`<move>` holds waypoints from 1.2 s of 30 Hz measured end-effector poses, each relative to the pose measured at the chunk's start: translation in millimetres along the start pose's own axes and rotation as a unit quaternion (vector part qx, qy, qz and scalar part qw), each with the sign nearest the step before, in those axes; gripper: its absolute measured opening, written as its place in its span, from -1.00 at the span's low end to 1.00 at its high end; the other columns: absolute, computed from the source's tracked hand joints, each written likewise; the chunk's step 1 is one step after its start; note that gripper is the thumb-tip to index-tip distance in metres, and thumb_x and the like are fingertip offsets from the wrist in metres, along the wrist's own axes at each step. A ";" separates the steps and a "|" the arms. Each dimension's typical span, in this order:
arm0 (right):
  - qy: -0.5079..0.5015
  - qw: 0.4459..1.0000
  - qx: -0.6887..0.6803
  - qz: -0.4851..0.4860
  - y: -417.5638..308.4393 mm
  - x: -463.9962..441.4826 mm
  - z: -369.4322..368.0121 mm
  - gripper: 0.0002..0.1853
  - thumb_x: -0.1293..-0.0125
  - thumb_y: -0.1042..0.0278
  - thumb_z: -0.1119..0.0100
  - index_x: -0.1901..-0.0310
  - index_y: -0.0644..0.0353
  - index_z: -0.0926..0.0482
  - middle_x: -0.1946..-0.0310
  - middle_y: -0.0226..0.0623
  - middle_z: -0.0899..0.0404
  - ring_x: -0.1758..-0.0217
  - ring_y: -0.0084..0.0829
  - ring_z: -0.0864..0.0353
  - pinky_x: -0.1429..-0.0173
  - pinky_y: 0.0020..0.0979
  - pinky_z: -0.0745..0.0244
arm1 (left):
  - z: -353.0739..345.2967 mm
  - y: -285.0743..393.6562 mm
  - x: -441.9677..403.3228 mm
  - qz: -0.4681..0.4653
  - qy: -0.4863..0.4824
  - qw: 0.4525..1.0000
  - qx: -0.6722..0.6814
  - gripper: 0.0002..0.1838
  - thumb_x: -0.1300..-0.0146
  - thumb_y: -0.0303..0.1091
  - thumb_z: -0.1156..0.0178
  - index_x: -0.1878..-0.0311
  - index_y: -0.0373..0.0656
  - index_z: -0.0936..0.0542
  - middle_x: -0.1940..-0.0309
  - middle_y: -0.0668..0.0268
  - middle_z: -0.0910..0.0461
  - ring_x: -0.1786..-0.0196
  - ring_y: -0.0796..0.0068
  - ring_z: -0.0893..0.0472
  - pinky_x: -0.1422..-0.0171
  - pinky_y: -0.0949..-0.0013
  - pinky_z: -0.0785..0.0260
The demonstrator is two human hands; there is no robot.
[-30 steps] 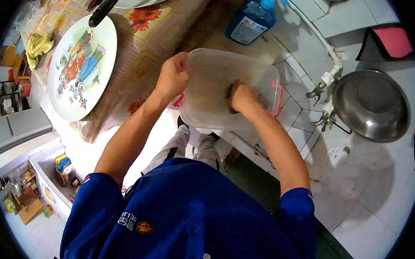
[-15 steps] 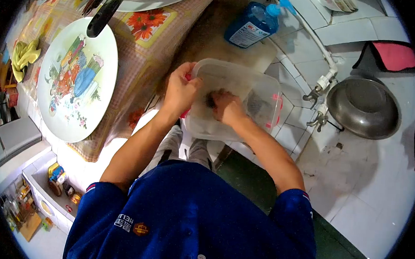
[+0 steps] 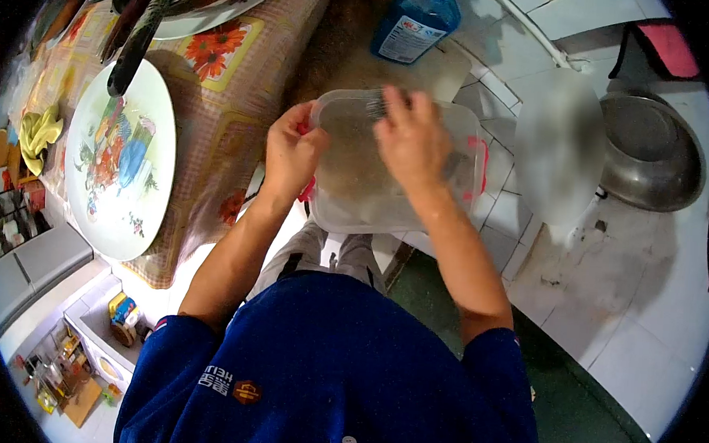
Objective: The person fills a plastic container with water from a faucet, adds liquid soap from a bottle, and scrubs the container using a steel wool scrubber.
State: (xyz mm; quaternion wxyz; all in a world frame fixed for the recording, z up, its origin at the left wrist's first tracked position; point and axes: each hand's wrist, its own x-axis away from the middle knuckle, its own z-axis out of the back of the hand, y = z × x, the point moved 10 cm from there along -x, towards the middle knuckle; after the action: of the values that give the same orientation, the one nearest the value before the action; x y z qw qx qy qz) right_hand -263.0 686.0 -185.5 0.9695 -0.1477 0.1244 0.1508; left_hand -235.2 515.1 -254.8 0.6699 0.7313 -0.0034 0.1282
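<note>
A clear plastic container (image 3: 349,173) with red side clips is held up in front of my body. My left hand (image 3: 292,150) is closed on its left rim by the red clip. Over the container's far side, my right hand (image 3: 411,136) presses a dark, mesh-like scrubber (image 3: 377,104) with its fingers near the rim; the hand is slightly blurred. A blue soap bottle (image 3: 415,24) stands just beyond the container.
On the left, a patterned tablecloth (image 3: 215,118) bears a large decorated oval plate (image 3: 125,161), a black-handled utensil (image 3: 135,49) and a yellow cloth (image 3: 40,137). A metal pan (image 3: 655,153) is at the right, with a blurred pale oval (image 3: 560,148) over the taps.
My right hand and the scrubber have moved from the container's middle to its far rim. A blurred pale oval now shows over the taps. My left hand still holds the left rim.
</note>
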 end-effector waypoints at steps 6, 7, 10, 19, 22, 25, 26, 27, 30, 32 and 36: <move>0.036 0.997 0.014 -0.070 51.1 7.6 15.1 -0.49 -0.08 0.35 -0.30 -0.14 0.04 -0.56 0.16 -0.16 -0.44 0.14 -0.09 -0.54 0.16 -0.12 -0.52 | -0.4 -2.5 0.5 -0.003 0.020 1.000 -0.014 -0.60 -0.07 -0.66 -0.08 -0.03 -0.38 -0.59 0.19 0.31 -0.66 0.19 0.57 -0.59 0.04 0.51 -0.41; 0.048 0.998 -0.004 -0.050 32.0 4.9 9.5 -0.50 -0.08 0.35 -0.29 -0.13 0.09 -0.55 0.16 -0.14 -0.43 0.15 -0.07 -0.53 0.15 -0.10 -0.51 | -1.4 -2.7 0.3 -0.002 0.019 1.000 -0.023 -0.60 -0.07 -0.67 -0.08 -0.03 -0.37 -0.59 0.19 0.31 -0.65 0.18 0.57 -0.59 0.03 0.52 -0.41; 0.035 0.998 -0.047 -0.006 -9.9 -4.2 1.3 -0.52 -0.09 0.34 -0.30 -0.11 0.11 -0.56 0.19 -0.14 -0.41 0.11 -0.12 -0.54 0.18 -0.16 -0.55 | -0.1 -5.6 -1.1 0.006 0.011 1.000 -0.026 -0.60 -0.09 -0.67 -0.07 -0.05 -0.37 -0.58 0.17 0.31 -0.64 0.14 0.57 -0.58 -0.01 0.52 -0.38; 0.005 0.974 0.075 -0.214 109.8 17.8 26.3 -0.55 -0.12 0.27 -0.27 -0.09 0.12 -0.59 0.18 -0.13 -0.45 0.12 -0.05 -0.57 0.17 -0.09 -0.52 | -8.8 -8.1 -0.7 0.005 -0.015 0.999 -0.033 -0.59 -0.13 -0.64 -0.07 -0.10 -0.37 -0.55 0.12 0.26 -0.65 0.08 0.51 -0.60 -0.09 0.48 -0.39; 0.029 0.991 0.026 -0.127 65.0 6.4 15.5 -0.57 -0.10 0.24 -0.33 -0.02 0.17 -0.57 0.17 -0.06 -0.44 0.13 -0.03 -0.57 0.14 -0.04 -0.53 | -9.6 -2.5 0.2 -0.004 -0.005 0.999 -0.040 -0.59 -0.14 -0.62 -0.07 -0.10 -0.37 -0.55 0.12 0.27 -0.64 0.09 0.52 -0.59 -0.07 0.49 -0.39; 0.030 0.986 0.038 -0.162 109.3 16.5 30.0 -0.58 -0.12 0.22 -0.31 0.00 0.20 -0.57 0.17 -0.08 -0.46 0.13 -0.04 -0.57 0.17 -0.06 -0.51 | -7.1 0.4 1.6 -0.003 0.000 0.999 -0.046 -0.59 -0.14 -0.61 -0.07 -0.11 -0.37 -0.55 0.13 0.26 -0.64 0.10 0.52 -0.58 -0.05 0.50 -0.39; 0.009 0.977 0.063 -0.201 127.6 18.8 31.2 -0.58 -0.12 0.21 -0.30 -0.01 0.21 -0.57 0.17 -0.10 -0.47 0.13 -0.05 -0.57 0.18 -0.06 -0.51 | -8.4 -2.2 1.4 -0.011 0.000 0.999 -0.039 -0.59 -0.14 -0.61 -0.07 -0.11 -0.38 -0.55 0.12 0.26 -0.64 0.10 0.52 -0.58 -0.06 0.50 -0.38; -0.030 0.968 0.045 -0.245 134.6 21.8 28.8 -0.54 -0.13 0.20 -0.29 -0.04 0.23 -0.56 0.17 -0.13 -0.47 0.13 -0.06 -0.58 0.18 -0.07 -0.50 | -9.4 -1.4 1.1 -0.019 0.001 0.999 -0.031 -0.58 -0.14 -0.61 -0.07 -0.11 -0.38 -0.55 0.12 0.26 -0.64 0.11 0.51 -0.58 -0.06 0.50 -0.38; 0.021 0.975 0.058 -0.212 102.2 14.9 18.5 -0.52 -0.10 0.20 -0.30 -0.05 0.22 -0.55 0.20 -0.14 -0.47 0.14 -0.07 -0.58 0.16 -0.06 -0.50 | -8.5 0.7 2.9 0.015 -0.001 0.995 -0.095 -0.60 -0.21 -0.57 -0.07 -0.14 -0.34 -0.53 0.04 0.28 -0.62 0.01 0.49 -0.57 -0.14 0.45 -0.37; 0.050 0.992 0.003 -0.114 57.1 7.8 12.9 -0.51 -0.07 0.23 -0.32 -0.05 0.22 -0.55 0.20 -0.12 -0.46 0.13 -0.06 -0.57 0.15 -0.05 -0.50 | -10.2 0.8 1.6 -0.002 -0.006 0.995 -0.095 -0.61 -0.21 -0.56 -0.07 -0.13 -0.34 -0.54 0.06 0.29 -0.62 0.04 0.51 -0.57 -0.12 0.45 -0.38; 0.012 0.981 0.043 -0.189 107.4 17.4 30.1 -0.53 -0.11 0.24 -0.28 -0.07 0.22 -0.55 0.21 -0.09 -0.48 0.15 -0.04 -0.58 0.13 -0.06 -0.50 | -7.6 -3.6 2.1 0.002 0.006 1.000 -0.027 -0.59 -0.13 -0.61 -0.08 -0.10 -0.38 -0.55 0.11 0.26 -0.64 0.09 0.51 -0.58 -0.08 0.50 -0.38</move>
State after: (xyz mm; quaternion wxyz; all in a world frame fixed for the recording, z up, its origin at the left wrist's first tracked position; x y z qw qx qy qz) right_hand -276.3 798.1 -189.4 0.9845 -0.1282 0.1121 -0.0420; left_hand -233.9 523.2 -257.4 0.6891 0.7122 -0.0041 0.1338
